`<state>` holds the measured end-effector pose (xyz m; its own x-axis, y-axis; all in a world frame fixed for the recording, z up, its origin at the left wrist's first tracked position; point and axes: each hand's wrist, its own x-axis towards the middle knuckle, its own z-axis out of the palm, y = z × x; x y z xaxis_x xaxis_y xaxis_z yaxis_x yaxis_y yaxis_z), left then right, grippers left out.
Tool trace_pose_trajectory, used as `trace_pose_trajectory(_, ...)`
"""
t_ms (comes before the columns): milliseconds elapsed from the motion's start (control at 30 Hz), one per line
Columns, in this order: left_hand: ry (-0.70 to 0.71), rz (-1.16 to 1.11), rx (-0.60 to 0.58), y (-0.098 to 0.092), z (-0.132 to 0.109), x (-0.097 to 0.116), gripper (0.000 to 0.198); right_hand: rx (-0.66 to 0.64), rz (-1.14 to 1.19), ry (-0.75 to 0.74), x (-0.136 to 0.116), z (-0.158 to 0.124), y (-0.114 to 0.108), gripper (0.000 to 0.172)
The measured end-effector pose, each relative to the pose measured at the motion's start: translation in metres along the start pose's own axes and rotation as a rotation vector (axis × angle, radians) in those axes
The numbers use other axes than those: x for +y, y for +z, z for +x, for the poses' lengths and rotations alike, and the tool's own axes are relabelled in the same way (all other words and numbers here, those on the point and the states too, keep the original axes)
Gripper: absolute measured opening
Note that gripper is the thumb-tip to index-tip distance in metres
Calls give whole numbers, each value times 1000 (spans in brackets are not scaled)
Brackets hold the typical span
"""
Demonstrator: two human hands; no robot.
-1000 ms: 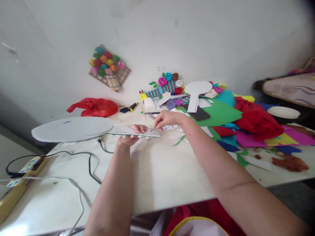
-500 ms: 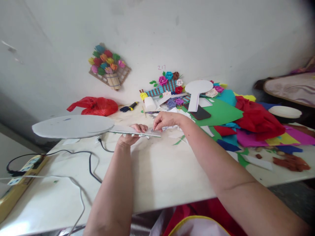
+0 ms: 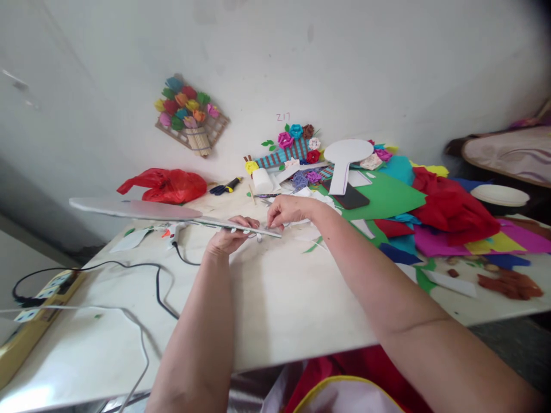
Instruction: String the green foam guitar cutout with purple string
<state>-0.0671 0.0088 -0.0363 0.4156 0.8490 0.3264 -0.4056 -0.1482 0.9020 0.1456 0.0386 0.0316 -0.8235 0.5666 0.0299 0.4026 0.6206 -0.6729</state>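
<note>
Gripping white paddle-shaped board [image 3: 142, 210] by its narrow part mid-frame, left hand [image 3: 228, 236] probably steadies it so the tip is reachable for right hand [image 3: 287, 210], closed in a pinch there, anything between too small to tell; wide end juts toward left of frame, glue gun [image 3: 173, 234] lower down; edge of table [image 3: 297, 310] crosses lower middle, most moving room between forearms [image 3: 196, 327], colored sheets [image 3: 385, 198] crowd right side

The pale, paddle-shaped board [image 3: 138, 210] hung above the tabletop [image 3: 293, 304], nearly edge-on, broad end left, narrow end right.
</note>
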Motion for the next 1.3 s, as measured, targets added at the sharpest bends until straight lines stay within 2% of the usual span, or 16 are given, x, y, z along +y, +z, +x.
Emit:
trace_pose_trajectory(233, -98, 4, 83, -1, -3, -1, 21, -13, 174, -57, 9, 0, 3, 18)
trace_pose_trajectory(467, -147, -88, 239, 0, -1, -7, 11, 13, 303, -97, 17, 3, 12, 18)
trace_pose_trajectory(667, -143, -172, 292, 0, 2, -9, 16, 28, 439, -76, 17, 5, 20, 16)
trace_pose_trajectory(833, -139, -180, 309, -1, 3, -10, 13, -5, 570, -67, 17, 10, 26, 12)
trace_pose_trajectory(1067, -123, -241, 405, 2, 5, -7, 15, 195, 875, -14, 11, 14, 34, 28)
trace_pose_trajectory(1167, -121, -265, 414, 2, 6, -8, 20, 231, 822, -35, 10, 13, 35, 37)
trace_pose_trajectory(1300, -118, -273, 433, 1, 7, -9, 21, 280, 575, -109, 10, 18, 38, 38)
